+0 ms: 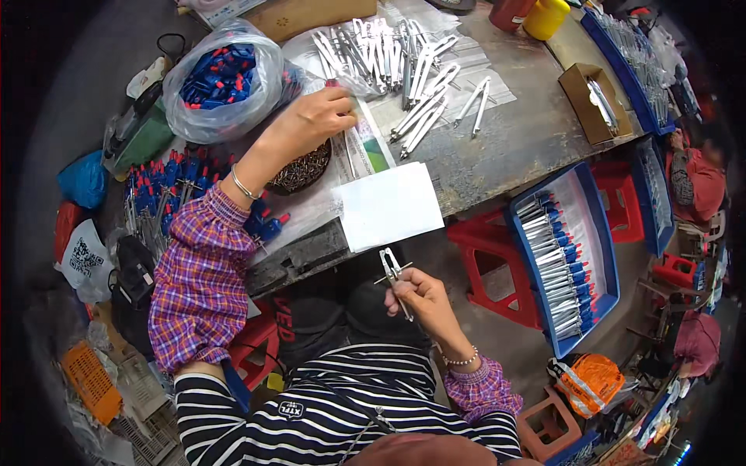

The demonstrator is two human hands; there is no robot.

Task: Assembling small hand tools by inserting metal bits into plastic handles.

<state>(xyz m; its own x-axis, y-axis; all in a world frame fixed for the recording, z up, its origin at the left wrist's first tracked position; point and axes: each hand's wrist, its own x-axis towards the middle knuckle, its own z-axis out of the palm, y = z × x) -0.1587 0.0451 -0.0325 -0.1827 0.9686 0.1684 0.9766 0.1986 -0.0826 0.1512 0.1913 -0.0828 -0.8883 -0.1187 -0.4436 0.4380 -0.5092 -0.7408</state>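
A small silver drawing compass [390, 266] is pinched in my right hand [423, 304], in front of the table edge. My left hand [315, 116] is over the table, fingers curled round what looks like a screwdriver [350, 159]; a bit of red shows above the hand and a thin shaft below. Most of its handle is hidden. Beneath my left wrist sits a dark round container of small screws [301, 172]. White sheets of paper [388, 208] lie at the table's front edge, between my hands. Several silver compasses [423, 116] are heaped on the far side.
A clear bag of blue and red parts [221, 78] stands at the left, with assembled blue-and-silver pieces [167, 186] below it. On the right, a blue tray [614, 299] of compasses rests by a red stool [497, 272]. A cardboard box [583, 97] stands at the table's right end. Another person [699, 182] sits far right.
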